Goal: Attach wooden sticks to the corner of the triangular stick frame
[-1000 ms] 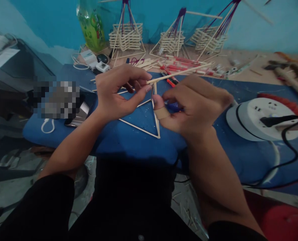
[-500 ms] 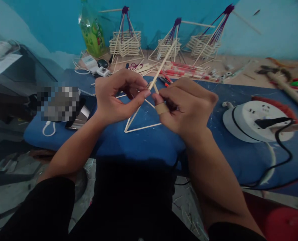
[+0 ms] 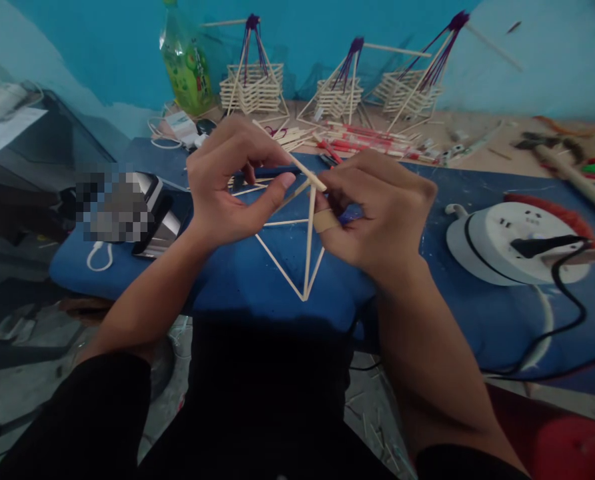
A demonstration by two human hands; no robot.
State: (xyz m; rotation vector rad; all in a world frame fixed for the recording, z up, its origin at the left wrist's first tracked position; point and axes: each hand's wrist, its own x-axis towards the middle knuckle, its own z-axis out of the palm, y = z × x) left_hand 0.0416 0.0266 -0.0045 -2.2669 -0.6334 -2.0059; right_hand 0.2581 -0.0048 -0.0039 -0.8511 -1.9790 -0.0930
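Observation:
A pyramid-shaped frame of thin wooden sticks [image 3: 308, 247] stands over the blue tabletop in the middle, with one corner pointing towards me. My right hand [image 3: 375, 207] pinches the frame at its top joint between thumb and fingers; a tan bandage [image 3: 326, 221] wraps its thumb. A further stick [image 3: 307, 172] slants up and left from that joint, passing by my left fingertips. My left hand [image 3: 235, 183] is beside the joint, its thumb and index finger apart; whether a fingertip touches the slanting stick, I cannot tell.
Three stick models with purple-bound tops [image 3: 252, 87] line the wall behind. Loose sticks and red-and-white packets [image 3: 367, 141] lie before them. A green-labelled bottle [image 3: 185, 70] is at back left, a white cable reel [image 3: 515, 240] at right, a hammer [image 3: 572, 170] behind it.
The frame has turned, its near corner swinging right and towards me. The top stick now slants left rather than right. My left thumb and index finger have parted from the joint.

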